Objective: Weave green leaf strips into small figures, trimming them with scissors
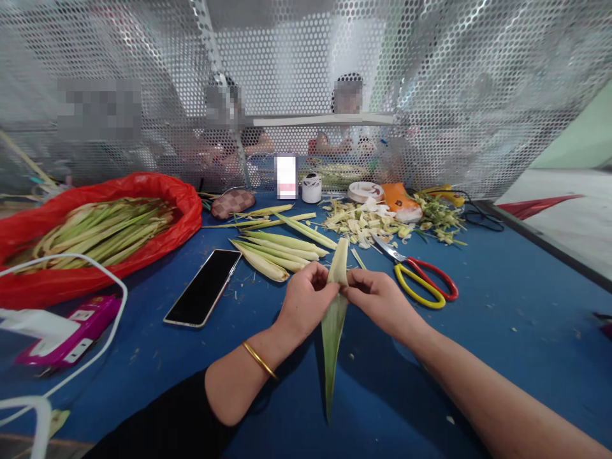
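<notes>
Over blue table (507, 331), hands (303, 299) close together, pinching leaf (333, 331)

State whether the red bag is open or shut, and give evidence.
Open. The red bag gapes wide, showing long leaves inside.

Blue tabletop (482, 363). Left edge: red bag (190, 213); purple power strip (98, 312) nearer the near left corner. Mid-table: dark-screened phone (204, 287), fanned pale leaves (284, 243). Toward far edge: checkered pouch (233, 204), white jar (312, 190), heaped trimmings (351, 223). Toward right edge: red-and-yellow-handled scissors (404, 259).
</notes>
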The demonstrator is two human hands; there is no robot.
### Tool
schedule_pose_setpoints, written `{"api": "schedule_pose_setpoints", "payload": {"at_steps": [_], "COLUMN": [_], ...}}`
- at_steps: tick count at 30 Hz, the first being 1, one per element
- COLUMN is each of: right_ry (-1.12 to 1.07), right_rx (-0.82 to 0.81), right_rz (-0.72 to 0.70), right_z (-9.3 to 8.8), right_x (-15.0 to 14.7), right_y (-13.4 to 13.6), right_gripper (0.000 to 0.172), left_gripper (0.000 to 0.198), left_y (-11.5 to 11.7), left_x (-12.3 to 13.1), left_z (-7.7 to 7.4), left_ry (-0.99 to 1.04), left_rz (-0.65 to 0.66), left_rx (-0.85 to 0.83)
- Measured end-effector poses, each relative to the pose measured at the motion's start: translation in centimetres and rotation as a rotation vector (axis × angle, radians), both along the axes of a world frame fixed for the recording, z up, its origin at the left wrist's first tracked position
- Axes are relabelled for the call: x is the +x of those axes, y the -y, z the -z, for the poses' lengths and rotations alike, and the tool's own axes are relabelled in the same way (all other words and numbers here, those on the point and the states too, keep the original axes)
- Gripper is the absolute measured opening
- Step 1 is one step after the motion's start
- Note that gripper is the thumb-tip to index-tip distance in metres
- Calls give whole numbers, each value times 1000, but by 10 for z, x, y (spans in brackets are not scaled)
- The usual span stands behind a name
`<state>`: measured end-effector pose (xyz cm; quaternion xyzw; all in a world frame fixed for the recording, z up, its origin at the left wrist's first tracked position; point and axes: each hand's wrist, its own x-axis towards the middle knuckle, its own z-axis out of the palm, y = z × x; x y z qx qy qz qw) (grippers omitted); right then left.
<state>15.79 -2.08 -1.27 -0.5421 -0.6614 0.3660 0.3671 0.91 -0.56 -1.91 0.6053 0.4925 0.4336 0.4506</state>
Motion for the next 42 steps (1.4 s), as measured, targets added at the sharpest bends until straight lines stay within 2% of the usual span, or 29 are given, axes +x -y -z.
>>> {"api": "schedule_pose_setpoints", "payload": {"at_steps": [8,14,17,20,22,25,28,31,42], "right_ry": [-151,-363,-467,-513,-442,-196,-13,36,155], "right_rx": [-55,-136,-198,-283,-258,-73,25,36,29], "right_rz": [-101,-209,-189,-91,-26,43,6,-51,-64], "right_z": [-2,-13,-15,-11,-7,-1,2,0,-3], "right_x": [1,1,0,-1,-2,0,2,3,-1], "right_y": [1,6,8,8,6,3,0,1,6], "right_gripper": [11,9,11,24,33,33,29,28,25], "left_gripper": [11,10,11,12,14,13,2,7,10], "left_y": [-1,-7,-5,0,3,6,7,7,5], "left_x": [-2,-6,-5,-3,-1,1,1,1,-2], "left_z": [-1,3,1,-2,-4,-4,-5,-8,-5], "left_ry": [-201,-201,-171,-182,-200,-176,-94,-88,-184], "left_rz": [-77,-111,-85,-26,25,73,108,119,32], "left_rx": [105,86,107,129,145,149,104,115,180]}}
